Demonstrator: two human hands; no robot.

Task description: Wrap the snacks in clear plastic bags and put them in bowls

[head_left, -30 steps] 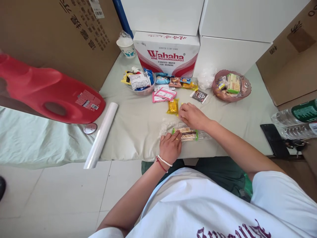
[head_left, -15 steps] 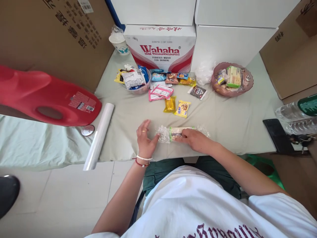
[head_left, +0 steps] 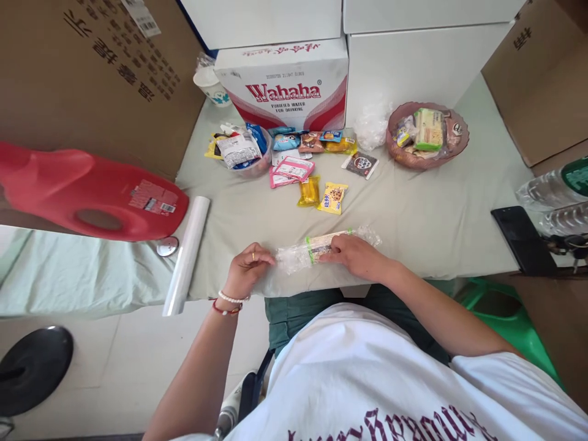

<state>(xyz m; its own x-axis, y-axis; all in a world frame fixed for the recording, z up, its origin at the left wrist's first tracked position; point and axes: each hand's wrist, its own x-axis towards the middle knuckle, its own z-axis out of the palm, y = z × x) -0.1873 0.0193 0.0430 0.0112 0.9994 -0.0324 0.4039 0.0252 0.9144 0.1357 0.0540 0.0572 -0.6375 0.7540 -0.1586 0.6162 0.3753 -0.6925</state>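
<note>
A green-edged snack packet (head_left: 314, 249), wrapped in clear plastic film (head_left: 292, 257), lies near the front edge of the table, slightly tilted. My right hand (head_left: 356, 254) is closed over its right half and hides part of it. At the left end, my left hand (head_left: 250, 263) pinches the film and holds it out flat. Crumpled film sticks out past my right hand. Beyond my hands lie a yellow cookie packet (head_left: 333, 198), a golden-wrapped snack (head_left: 309, 192), pink-edged packets (head_left: 294, 168) and a dark packet (head_left: 361, 164).
A roll of film (head_left: 187, 257) and a red jug (head_left: 96, 196) are at the left. A clear bowl (head_left: 261, 165) and a pink bowl (head_left: 425, 158) hold snacks before a Wahaha carton (head_left: 285, 86). A phone (head_left: 523, 240) and water bottles (head_left: 551, 187) stand right.
My left hand has moved left and gone from spread fingers to a pinch on the film, drawing it out. The packet is tilted slightly more; my right hand stays on it.
</note>
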